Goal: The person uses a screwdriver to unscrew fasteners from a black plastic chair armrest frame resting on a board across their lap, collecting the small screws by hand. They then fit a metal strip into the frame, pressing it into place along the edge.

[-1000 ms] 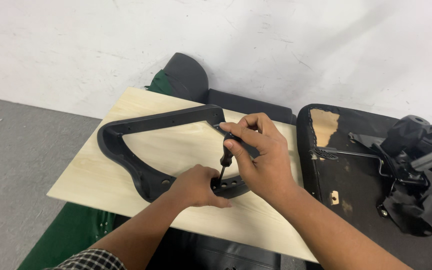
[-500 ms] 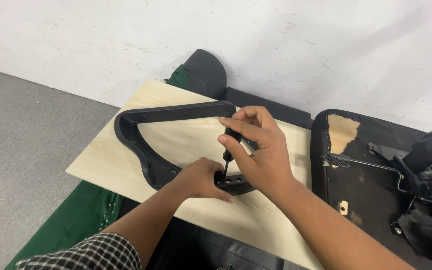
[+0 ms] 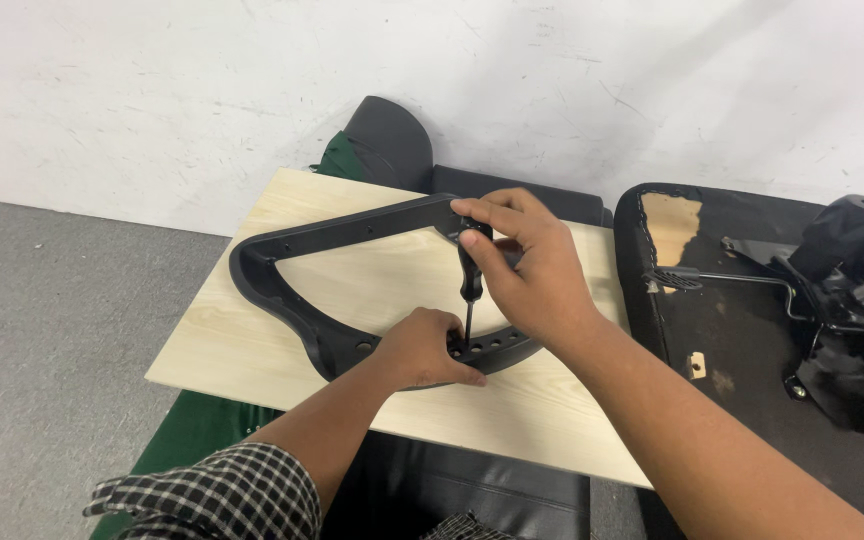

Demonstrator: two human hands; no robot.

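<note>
Grey carpeted floor fills the left side of what we see, and a scuffed white wall runs along the back. Moving right, we come to a pale wood-grain rectangular board lying flat over something covered in green cloth. On the board rests a black curved plastic chair armrest frame, shaped like a rounded triangle with an open middle, its lower bar carrying a row of small holes. Our left hand, coming out of a black-and-white checked sleeve, is curled with its fingers down on that lower bar, pressing it to the board just beside the holes. Right next to those fingers stands a black-handled screwdriver, nearly upright, with its thin metal tip set into one of the holes. Our right hand is closed around the screwdriver's handle, thumb and forefinger pinching it near the top, and the back of this hand covers the frame's right corner. Behind the board, a dark rounded chair part leans against the wall. Further right lies an upturned black chair seat with a torn patch showing bare wood, and at the far right edge sits a black metal chair mechanism with levers, resting on that seat.
</note>
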